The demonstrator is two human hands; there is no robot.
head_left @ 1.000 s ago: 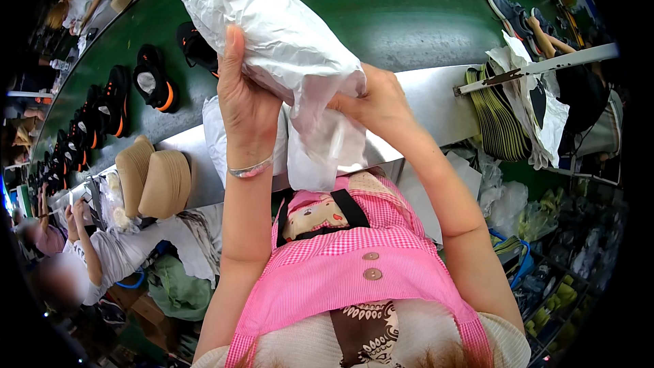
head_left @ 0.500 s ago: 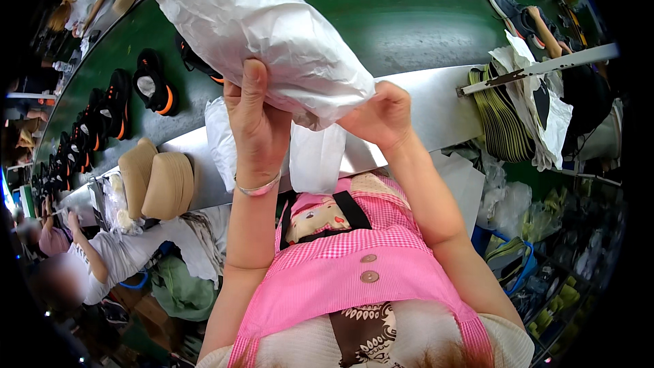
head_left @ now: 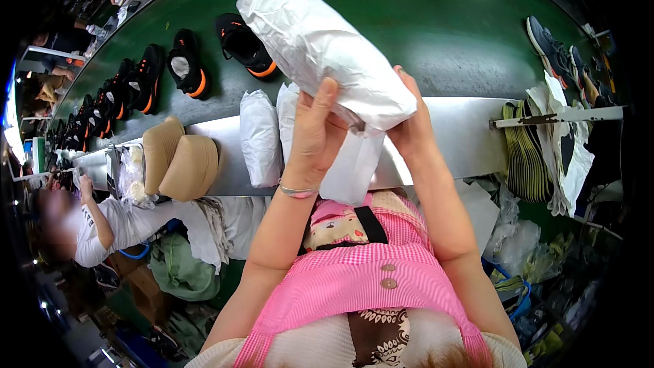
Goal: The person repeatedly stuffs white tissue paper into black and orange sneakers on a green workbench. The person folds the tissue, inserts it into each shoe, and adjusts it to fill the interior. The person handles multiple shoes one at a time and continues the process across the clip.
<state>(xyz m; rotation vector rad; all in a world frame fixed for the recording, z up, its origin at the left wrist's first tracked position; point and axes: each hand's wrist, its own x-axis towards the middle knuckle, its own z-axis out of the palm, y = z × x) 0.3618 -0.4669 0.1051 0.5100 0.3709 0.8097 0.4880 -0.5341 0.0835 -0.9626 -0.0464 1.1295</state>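
A long bundle of crumpled white paper (head_left: 327, 51) is held up over the near edge of the green surface, slanting from upper left to lower right. My left hand (head_left: 317, 126) grips its lower left side, thumb on top. Around the lower right end closes my right hand (head_left: 412, 123), its fingers partly hidden behind the paper. What is inside the wrapping, if anything, cannot be seen. Beyond my left hand stands a black shoe (head_left: 248, 54) with an orange sole. Below the bundle, another white paper bundle (head_left: 260, 140) and a folded white sheet (head_left: 351, 163) lie on the metal ledge.
Several black and orange shoes (head_left: 187, 68) line the green surface (head_left: 436, 27) at left. Beige curved pads (head_left: 180, 167) sit on the metal ledge (head_left: 463, 136). At right are striped insoles (head_left: 528, 153), a metal bar (head_left: 565, 117) and grey shoes (head_left: 548, 48). A co-worker (head_left: 129, 232) is at left.
The white paper bundle has come lower in view, farther from my head, and its far end now shows. My right hand has shifted further around its lower end.
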